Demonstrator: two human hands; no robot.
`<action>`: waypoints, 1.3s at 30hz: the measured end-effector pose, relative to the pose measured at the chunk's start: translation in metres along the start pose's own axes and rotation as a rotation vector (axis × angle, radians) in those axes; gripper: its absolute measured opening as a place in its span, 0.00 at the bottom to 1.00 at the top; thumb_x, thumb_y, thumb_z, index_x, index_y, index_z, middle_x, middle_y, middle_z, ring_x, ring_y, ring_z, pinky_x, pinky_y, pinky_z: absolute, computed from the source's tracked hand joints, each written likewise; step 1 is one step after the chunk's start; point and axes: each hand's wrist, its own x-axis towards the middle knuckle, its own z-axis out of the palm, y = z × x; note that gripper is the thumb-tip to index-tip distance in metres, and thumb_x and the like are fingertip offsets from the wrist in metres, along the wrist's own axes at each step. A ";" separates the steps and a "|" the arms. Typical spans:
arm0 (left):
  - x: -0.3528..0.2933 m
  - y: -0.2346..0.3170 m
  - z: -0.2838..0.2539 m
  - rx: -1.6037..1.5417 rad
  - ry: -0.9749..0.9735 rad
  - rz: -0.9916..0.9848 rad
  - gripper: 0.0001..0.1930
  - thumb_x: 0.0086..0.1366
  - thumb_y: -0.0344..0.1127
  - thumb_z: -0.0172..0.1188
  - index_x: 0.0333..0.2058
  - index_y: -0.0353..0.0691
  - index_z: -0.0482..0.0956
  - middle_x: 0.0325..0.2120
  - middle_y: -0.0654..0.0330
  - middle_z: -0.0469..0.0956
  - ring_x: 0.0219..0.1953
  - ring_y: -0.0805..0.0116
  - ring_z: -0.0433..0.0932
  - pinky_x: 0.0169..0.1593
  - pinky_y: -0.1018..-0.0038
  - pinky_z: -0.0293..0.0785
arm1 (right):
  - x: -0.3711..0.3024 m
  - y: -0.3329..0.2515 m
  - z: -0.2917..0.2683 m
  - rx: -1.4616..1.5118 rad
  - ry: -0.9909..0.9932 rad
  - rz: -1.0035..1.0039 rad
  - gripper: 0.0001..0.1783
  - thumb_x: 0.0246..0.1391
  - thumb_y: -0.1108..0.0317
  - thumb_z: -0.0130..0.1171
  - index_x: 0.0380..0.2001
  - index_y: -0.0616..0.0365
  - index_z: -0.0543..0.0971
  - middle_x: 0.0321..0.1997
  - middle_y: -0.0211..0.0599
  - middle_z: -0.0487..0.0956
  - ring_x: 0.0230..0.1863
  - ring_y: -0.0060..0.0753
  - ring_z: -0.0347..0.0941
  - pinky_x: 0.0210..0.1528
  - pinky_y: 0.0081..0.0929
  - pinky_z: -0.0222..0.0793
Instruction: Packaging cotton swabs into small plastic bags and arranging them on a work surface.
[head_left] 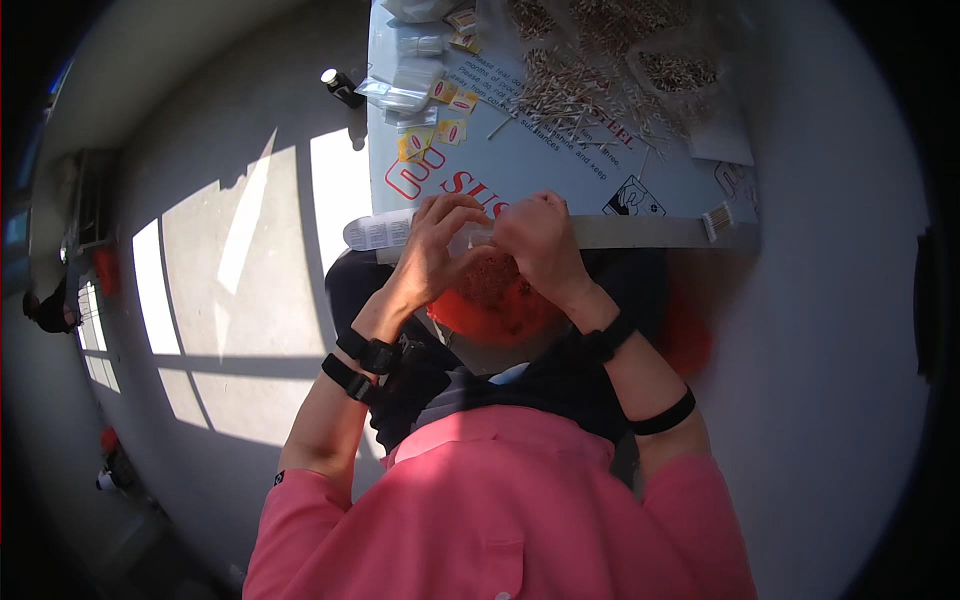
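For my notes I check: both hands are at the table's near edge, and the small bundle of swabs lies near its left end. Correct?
Wrong end: the left hand and right hand are at the table's near edge, but the head view shows the small bundle of swabs near its right end.

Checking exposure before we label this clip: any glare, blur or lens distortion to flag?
Head view: sunlit patches on the floor at left look near blown-out, barred by shadow; head view: the right hand is smeared, probably by motion, the left hand crisper; head view: whitish glare on the clear bags; head view: fisheye bending, with black corners.
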 end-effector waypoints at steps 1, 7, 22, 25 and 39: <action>0.001 0.008 -0.007 -0.017 -0.035 0.027 0.17 0.54 0.34 0.70 0.42 0.40 0.77 0.42 0.62 0.78 0.49 0.64 0.74 0.54 0.68 0.70 | 0.009 -0.006 -0.010 0.070 -0.035 0.009 0.05 0.47 0.73 0.62 0.25 0.56 0.75 0.29 0.36 0.73 0.36 0.41 0.71 0.52 0.40 0.62; 0.000 0.067 -0.046 -0.763 0.034 -0.325 0.12 0.64 0.30 0.63 0.45 0.33 0.76 0.40 0.60 0.80 0.43 0.76 0.78 0.45 0.78 0.77 | 0.053 -0.064 -0.079 0.416 -0.081 0.161 0.10 0.56 0.63 0.61 0.33 0.58 0.80 0.29 0.35 0.76 0.34 0.31 0.73 0.46 0.31 0.66; -0.026 0.190 -0.104 -0.772 0.185 0.080 0.15 0.63 0.22 0.61 0.48 0.31 0.72 0.42 0.57 0.77 0.43 0.73 0.79 0.49 0.75 0.78 | 0.046 -0.162 -0.169 0.581 0.082 -0.045 0.09 0.52 0.72 0.65 0.38 0.59 0.82 0.36 0.34 0.77 0.38 0.26 0.74 0.43 0.23 0.69; -0.027 0.193 -0.104 -0.814 0.152 0.041 0.13 0.64 0.24 0.61 0.47 0.31 0.73 0.41 0.57 0.78 0.43 0.74 0.79 0.47 0.76 0.78 | 0.049 -0.164 -0.174 0.552 0.014 -0.037 0.08 0.51 0.73 0.66 0.36 0.60 0.82 0.32 0.32 0.78 0.37 0.26 0.75 0.43 0.22 0.70; -0.021 0.191 -0.115 -1.043 0.135 -0.316 0.15 0.69 0.42 0.58 0.45 0.35 0.77 0.38 0.58 0.80 0.39 0.73 0.80 0.43 0.74 0.80 | 0.068 -0.167 -0.175 0.677 -0.194 0.245 0.12 0.57 0.63 0.64 0.34 0.63 0.83 0.31 0.31 0.82 0.34 0.16 0.75 0.37 0.17 0.72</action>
